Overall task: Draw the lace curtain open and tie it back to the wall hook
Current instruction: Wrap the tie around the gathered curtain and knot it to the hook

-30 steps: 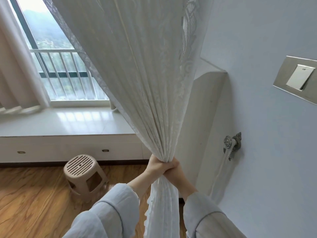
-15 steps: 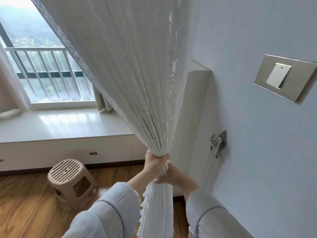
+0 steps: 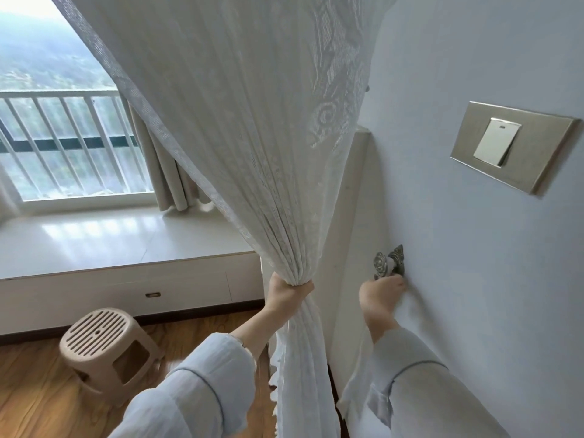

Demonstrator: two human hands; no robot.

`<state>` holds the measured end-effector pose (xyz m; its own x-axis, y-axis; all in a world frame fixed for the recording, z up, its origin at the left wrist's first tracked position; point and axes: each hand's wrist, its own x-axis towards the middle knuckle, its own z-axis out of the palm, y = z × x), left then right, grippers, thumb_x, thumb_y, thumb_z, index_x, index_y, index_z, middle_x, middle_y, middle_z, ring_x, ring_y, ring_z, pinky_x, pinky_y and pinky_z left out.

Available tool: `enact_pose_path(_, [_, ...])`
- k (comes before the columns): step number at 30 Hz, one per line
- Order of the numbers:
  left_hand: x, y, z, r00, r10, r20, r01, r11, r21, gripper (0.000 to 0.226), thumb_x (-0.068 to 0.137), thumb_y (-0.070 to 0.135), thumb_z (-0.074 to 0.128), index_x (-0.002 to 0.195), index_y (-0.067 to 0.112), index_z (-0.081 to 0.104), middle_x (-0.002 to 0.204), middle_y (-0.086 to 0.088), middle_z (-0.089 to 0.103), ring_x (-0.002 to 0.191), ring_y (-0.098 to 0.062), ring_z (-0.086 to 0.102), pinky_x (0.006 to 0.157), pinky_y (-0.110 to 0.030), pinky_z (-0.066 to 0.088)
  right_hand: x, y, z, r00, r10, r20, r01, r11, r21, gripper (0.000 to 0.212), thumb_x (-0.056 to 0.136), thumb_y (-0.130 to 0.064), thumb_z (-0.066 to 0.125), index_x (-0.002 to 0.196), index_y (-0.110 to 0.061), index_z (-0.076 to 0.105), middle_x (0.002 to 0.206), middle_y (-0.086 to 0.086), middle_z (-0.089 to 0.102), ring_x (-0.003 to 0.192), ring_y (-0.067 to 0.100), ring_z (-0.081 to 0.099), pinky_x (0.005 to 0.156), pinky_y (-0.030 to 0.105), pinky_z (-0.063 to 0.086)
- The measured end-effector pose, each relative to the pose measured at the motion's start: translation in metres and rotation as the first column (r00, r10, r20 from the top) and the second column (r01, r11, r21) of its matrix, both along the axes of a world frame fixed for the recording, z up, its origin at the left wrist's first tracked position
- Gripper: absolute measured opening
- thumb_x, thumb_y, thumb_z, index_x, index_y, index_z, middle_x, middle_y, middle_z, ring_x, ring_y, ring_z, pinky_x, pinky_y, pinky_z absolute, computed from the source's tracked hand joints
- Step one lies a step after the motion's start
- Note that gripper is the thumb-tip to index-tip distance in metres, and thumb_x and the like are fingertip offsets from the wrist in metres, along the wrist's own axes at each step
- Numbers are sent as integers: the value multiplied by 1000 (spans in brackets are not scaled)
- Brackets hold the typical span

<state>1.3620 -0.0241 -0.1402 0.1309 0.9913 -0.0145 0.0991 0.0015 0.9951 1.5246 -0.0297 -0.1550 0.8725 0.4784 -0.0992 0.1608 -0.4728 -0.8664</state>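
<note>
Lace curtain (image 3: 252, 147) bunched, clamped in left hand (image 3: 286, 295); right hand (image 3: 380, 295) grip at wall hook (image 3: 389, 263) unclear.

right hand (image 3: 380, 295) fingertips hidden under wall hook (image 3: 389, 263), grip unclear. tieback not discernible. lace curtain (image 3: 252, 137) cut off at top and bottom edges.

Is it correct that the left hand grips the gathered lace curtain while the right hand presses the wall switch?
Not quite. The left hand does grip the gathered lace curtain, but the right hand is not at the wall switch. The head view shows it lower, at the wall hook.
</note>
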Motion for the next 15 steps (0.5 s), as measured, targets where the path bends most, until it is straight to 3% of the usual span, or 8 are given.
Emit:
enact_pose_path(4, [1, 5, -1, 1000, 5, 8, -5, 1000, -15, 17, 71, -2, 62, 76, 11, 52, 74, -9, 47, 72, -21, 45, 63, -33, 38, 13, 5, 3, 999, -26, -38, 29, 996, 82, 37, 89, 3, 44, 125, 9, 42, 128, 29, 51, 117, 41, 52, 96, 41, 40])
enact_pose_path(8, [0, 7, 0, 1000, 16, 6, -16, 1000, -11, 16, 73, -5, 62, 76, 9, 53, 72, -8, 48, 72, -20, 47, 61, -30, 40, 9, 8, 7, 989, -43, -141, 58, 993, 102, 38, 90, 4, 41, 128, 9, 37, 133, 29, 47, 121, 41, 49, 99, 39, 37])
enact_pose_path(12, [-3, 7, 1, 1000, 21, 0, -21, 1000, -16, 18, 74, -5, 62, 75, 9, 51, 70, -4, 46, 70, -17, 46, 58, -26, 39, 10, 11, 5, 982, -68, -176, 86, 992, 97, 42, 93, -7, 44, 130, 10, 34, 137, 30, 39, 122, 44, 46, 100, 43, 36])
enact_pose_path(15, [-5, 8, 1, 999, 35, -1, -35, 999, -16, 18, 74, -5, 61, 74, 9, 50, 68, -3, 46, 68, -15, 45, 57, -24, 38, 11, 12, 7, 983, -89, -162, 119, 976, 184, 41, 93, -17, 48, 126, 7, 41, 134, 27, 44, 117, 40, 49, 95, 40, 39])
